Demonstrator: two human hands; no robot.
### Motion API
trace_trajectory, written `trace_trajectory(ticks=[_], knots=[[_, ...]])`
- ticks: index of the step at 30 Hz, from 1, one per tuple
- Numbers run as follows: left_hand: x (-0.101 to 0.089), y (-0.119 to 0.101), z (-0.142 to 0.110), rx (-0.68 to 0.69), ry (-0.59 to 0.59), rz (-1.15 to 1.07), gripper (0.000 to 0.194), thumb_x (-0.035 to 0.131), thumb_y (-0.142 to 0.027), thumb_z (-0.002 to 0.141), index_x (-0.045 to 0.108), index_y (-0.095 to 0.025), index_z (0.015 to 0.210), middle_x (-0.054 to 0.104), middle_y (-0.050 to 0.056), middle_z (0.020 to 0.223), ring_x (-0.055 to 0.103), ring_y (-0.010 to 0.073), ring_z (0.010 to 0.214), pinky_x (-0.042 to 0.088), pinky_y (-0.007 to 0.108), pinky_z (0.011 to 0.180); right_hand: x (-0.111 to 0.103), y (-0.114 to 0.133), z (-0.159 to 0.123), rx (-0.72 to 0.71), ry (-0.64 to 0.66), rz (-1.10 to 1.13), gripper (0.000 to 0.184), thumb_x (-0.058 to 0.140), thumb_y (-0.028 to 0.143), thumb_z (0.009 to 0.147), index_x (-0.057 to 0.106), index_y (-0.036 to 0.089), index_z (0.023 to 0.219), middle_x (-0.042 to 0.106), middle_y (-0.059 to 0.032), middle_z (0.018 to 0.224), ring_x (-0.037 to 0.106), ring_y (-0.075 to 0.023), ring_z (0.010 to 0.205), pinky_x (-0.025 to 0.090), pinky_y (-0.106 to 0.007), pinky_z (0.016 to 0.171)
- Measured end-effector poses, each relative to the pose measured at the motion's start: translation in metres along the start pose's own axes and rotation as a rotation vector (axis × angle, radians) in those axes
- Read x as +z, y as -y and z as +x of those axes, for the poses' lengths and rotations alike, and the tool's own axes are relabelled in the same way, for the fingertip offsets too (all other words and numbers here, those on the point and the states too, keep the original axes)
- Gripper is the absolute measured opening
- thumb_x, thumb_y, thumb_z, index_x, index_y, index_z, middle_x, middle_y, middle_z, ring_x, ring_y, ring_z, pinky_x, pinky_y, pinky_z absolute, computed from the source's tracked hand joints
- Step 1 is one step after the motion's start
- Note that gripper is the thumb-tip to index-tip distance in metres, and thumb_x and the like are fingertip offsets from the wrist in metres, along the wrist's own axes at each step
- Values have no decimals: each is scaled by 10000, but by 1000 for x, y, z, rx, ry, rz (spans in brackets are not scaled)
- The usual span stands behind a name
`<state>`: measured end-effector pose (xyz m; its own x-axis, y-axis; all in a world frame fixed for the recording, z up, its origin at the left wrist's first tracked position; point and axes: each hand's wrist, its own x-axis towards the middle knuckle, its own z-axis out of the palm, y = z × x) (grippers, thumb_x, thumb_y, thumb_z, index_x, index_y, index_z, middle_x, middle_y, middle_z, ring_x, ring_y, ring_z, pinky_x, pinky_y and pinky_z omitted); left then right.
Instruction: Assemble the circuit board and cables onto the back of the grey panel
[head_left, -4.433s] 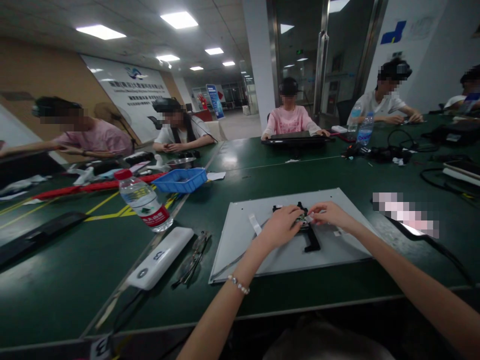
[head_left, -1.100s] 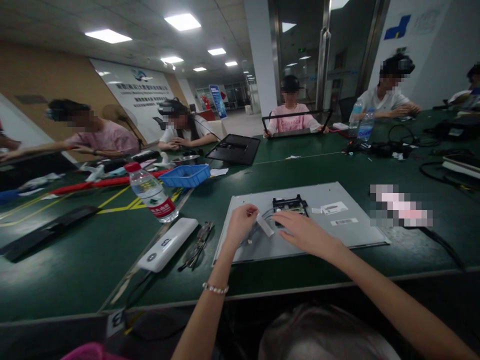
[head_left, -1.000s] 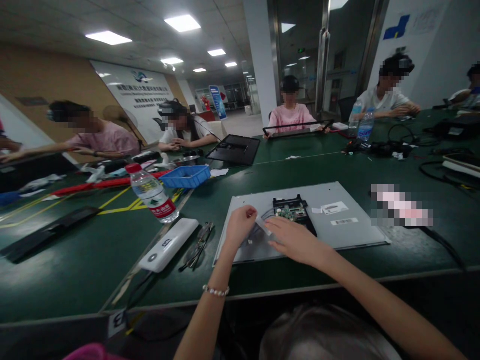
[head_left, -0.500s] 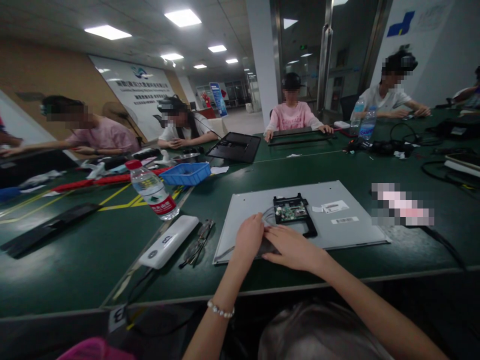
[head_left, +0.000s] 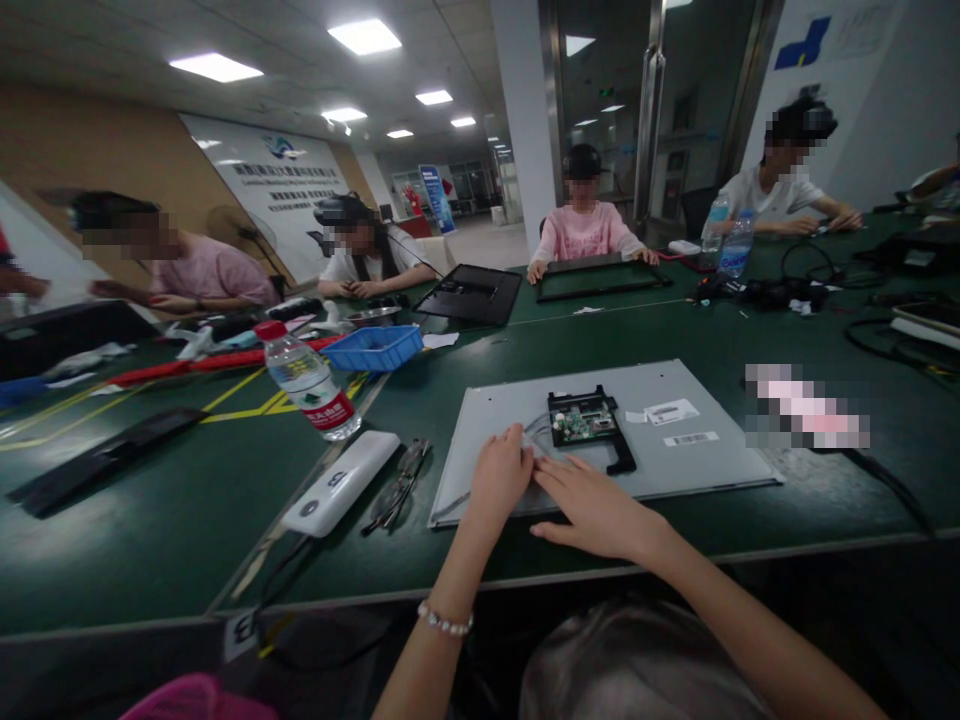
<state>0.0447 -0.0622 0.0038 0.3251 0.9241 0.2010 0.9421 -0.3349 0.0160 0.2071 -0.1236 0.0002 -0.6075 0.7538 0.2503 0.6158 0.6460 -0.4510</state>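
A grey metal panel (head_left: 675, 470) lies flat on the green table in front of me. A small green circuit board (head_left: 581, 422) in a black bracket sits on its middle, with thin wires (head_left: 537, 430) running off to the left. My left hand (head_left: 501, 475) rests on the panel's front left part, fingertips pressed down by the wires. My right hand (head_left: 592, 500) lies flat beside it, fingers stretched out and touching the left hand. Whatever is under the two hands is hidden. White labels (head_left: 670, 411) are stuck to the right of the board.
Left of the panel lie glasses (head_left: 397, 485), a white oblong case (head_left: 341, 483), a water bottle (head_left: 307, 385) and a blue tray (head_left: 373, 347). A black frame (head_left: 600, 278) and a dark panel (head_left: 469, 293) are farther back. Cables (head_left: 787, 295) lie at right. Several people sit around.
Both hands left the circuit board and came to the panel's front left. The white strip my left hand held up a second ago is now out of sight under my hands.
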Motion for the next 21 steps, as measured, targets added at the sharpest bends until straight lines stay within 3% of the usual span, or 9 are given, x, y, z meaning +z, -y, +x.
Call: trace_trajectory(ticks=[7, 11, 14, 17, 21], knots=[[-2, 1, -3, -10, -2, -67, 261, 484, -288, 883, 451, -186, 1122, 645, 85, 1041, 609, 237, 973, 409, 323, 851, -7, 0, -6, -18, -13, -8, 579, 490, 417, 883, 431, 90, 1356, 474, -167, 1377, 413, -253, 1290, 286, -425, 1100], [-6, -1, -1, -2, 18, -68, 236, 508, -317, 867, 487, -190, 1066, 629, 92, 1056, 597, 253, 1002, 420, 348, 857, -36, -15, -13, 2, -65, -13, 494, 477, 435, 891, 512, 158, 1299, 543, -126, 1317, 486, -261, 1221, 380, -423, 1031], [-10, -2, 3, 4, -6, -65, 225, 549, -302, 840, 513, -190, 1032, 548, 118, 1229, 530, 271, 1129, 411, 373, 911, -72, -46, -14, 109, -104, -27, 365, 481, 383, 895, 603, 209, 1192, 632, -81, 1195, 575, -253, 1091, 441, -413, 950], [-15, -2, 9, 15, -64, -81, 227, 576, -278, 823, 528, -182, 1022, 431, 134, 1366, 445, 291, 1228, 389, 402, 964, -102, -89, -12, 249, -44, -79, 271, 531, 290, 859, 681, 183, 1057, 682, -85, 1080, 615, -248, 1007, 450, -377, 914], [-18, 4, 21, 5, -95, -143, 274, 554, -268, 840, 507, -168, 1091, 495, 131, 1278, 482, 263, 1184, 401, 376, 964, -111, -136, -5, 412, 40, -90, 276, 563, 160, 788, 691, 135, 1031, 686, -118, 1065, 629, -239, 982, 466, -328, 869]])
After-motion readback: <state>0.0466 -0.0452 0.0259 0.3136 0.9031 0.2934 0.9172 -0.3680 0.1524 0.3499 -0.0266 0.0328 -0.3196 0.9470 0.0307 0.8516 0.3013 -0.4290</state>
